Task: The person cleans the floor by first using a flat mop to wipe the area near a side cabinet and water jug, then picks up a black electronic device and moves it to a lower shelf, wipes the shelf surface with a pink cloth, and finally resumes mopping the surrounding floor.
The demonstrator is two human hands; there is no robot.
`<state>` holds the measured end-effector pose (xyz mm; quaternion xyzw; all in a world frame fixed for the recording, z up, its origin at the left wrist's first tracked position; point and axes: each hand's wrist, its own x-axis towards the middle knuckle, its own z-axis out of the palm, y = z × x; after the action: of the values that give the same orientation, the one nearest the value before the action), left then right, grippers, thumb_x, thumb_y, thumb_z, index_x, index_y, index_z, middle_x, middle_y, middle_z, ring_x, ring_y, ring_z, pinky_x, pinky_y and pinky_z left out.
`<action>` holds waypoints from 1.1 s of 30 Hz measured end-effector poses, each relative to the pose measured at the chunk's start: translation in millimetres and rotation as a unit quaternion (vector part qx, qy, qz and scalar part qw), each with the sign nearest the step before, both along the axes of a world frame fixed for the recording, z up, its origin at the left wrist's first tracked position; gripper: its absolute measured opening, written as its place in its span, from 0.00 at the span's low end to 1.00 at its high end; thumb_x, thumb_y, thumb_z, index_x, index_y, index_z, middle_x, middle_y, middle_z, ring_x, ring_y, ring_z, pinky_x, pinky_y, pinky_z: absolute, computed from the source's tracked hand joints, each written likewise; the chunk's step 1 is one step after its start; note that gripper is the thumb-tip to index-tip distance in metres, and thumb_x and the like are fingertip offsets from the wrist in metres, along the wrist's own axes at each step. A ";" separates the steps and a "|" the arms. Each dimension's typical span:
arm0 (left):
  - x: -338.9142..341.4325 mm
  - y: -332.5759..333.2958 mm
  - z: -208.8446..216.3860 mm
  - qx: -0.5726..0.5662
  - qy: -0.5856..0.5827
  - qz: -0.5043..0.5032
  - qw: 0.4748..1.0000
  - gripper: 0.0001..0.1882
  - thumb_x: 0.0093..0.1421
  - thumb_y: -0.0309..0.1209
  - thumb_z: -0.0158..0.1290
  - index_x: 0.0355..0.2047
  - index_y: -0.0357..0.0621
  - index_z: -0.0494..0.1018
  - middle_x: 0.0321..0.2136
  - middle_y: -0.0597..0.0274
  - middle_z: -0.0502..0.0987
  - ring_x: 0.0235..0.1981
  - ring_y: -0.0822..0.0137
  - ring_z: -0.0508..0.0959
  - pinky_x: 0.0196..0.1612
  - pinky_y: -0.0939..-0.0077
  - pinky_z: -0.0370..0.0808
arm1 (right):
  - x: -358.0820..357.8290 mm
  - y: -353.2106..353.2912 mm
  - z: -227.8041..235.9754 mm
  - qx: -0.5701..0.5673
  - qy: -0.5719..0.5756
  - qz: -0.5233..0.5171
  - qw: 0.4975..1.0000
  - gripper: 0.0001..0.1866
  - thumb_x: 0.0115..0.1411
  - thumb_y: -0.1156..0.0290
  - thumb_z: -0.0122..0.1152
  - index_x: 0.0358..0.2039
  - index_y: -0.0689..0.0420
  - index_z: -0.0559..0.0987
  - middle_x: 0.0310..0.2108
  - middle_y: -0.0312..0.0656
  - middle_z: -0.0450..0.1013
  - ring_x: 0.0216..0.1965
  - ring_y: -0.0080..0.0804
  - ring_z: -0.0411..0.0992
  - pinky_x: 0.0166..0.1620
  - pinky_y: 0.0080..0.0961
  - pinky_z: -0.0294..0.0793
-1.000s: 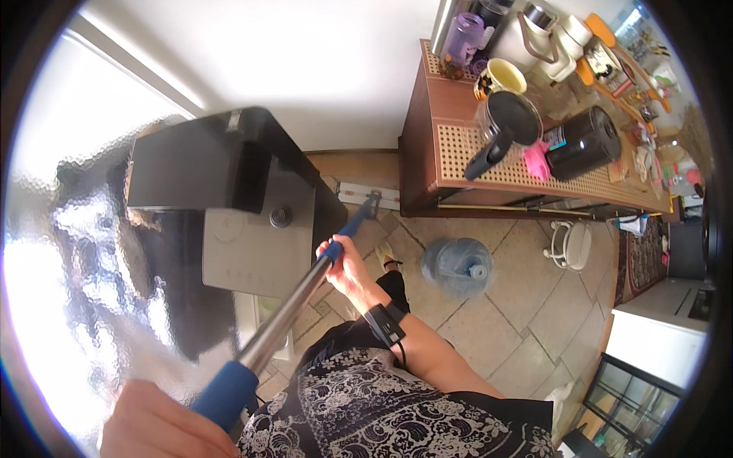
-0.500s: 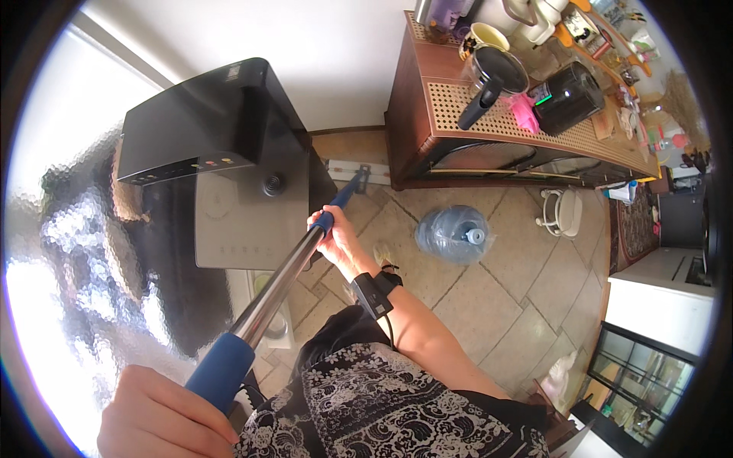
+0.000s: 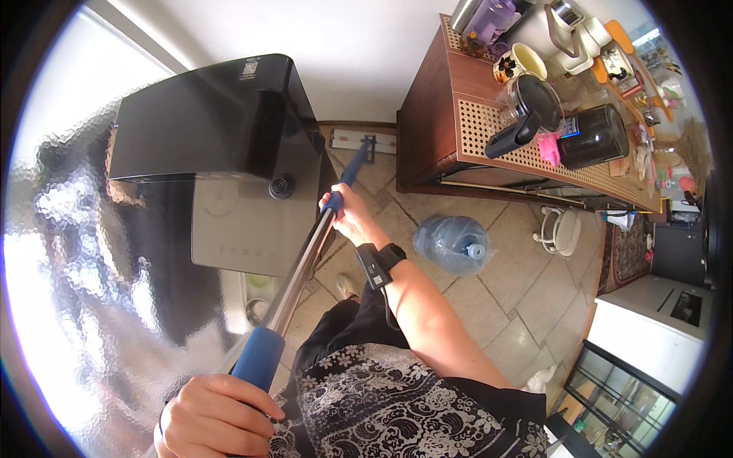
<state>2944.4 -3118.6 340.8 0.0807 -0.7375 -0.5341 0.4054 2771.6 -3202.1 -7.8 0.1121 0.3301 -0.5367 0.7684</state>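
Observation:
I hold a flat mop by its long pole [image 3: 305, 263], which has blue grips and a bare metal middle. My left hand [image 3: 217, 418] is closed around the blue grip at the near end. Farther up, my right hand [image 3: 347, 214] is wrapped round a blue section of the pole, with a black band and small device on its wrist. The mop's flat white head [image 3: 347, 140] rests on the floor by the wall, between a black appliance [image 3: 206, 114] and a wooden cabinet [image 3: 427, 122].
A clear blue water jug [image 3: 452, 243] lies on the tiled floor [image 3: 489, 298] to the right, beyond it a small white stool [image 3: 565, 231]. On the cabinet top stand a glass pot with black handle [image 3: 534, 103], a dark jar [image 3: 595, 136] and a cup [image 3: 523, 62].
The mop head has slid farther in toward the wall, along the gap beside the cabinet. Both hands have moved forward with the pole, the left also shifting right. The view has shifted slightly.

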 end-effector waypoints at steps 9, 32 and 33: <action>6.9 -16.2 25.3 -0.050 0.002 -0.117 0.992 0.15 0.44 0.31 0.62 0.13 0.40 0.67 0.10 0.64 0.65 0.11 0.68 0.68 0.20 0.76 0.70 | 19.6 37.2 15.6 0.011 -0.046 -0.038 0.998 0.08 0.55 0.66 0.54 0.28 0.57 0.68 0.24 0.40 0.69 0.27 0.32 0.71 0.30 0.26 0.74; 34.9 -9.0 26.4 -0.025 0.043 -0.139 0.989 0.14 0.52 0.35 0.56 0.15 0.44 0.68 0.11 0.68 0.71 0.13 0.72 0.73 0.22 0.79 0.73 | 30.5 24.3 26.4 -0.017 -0.233 -0.133 0.963 0.08 0.51 0.73 0.55 0.18 0.55 0.68 0.17 0.36 0.68 0.23 0.27 0.68 0.32 0.23 0.72; 31.9 -8.5 28.5 -0.028 0.041 -0.148 0.988 0.14 0.52 0.35 0.56 0.15 0.44 0.68 0.11 0.68 0.71 0.13 0.72 0.73 0.22 0.80 0.73 | 35.4 29.5 29.7 -0.019 -0.249 -0.138 0.958 0.07 0.51 0.73 0.55 0.18 0.55 0.68 0.17 0.37 0.69 0.23 0.27 0.68 0.32 0.22 0.72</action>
<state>2976.3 -3127.1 369.4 -0.0625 -0.7387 -0.5704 0.3537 2807.1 -3172.6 21.9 0.2723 0.0997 -0.5985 0.7468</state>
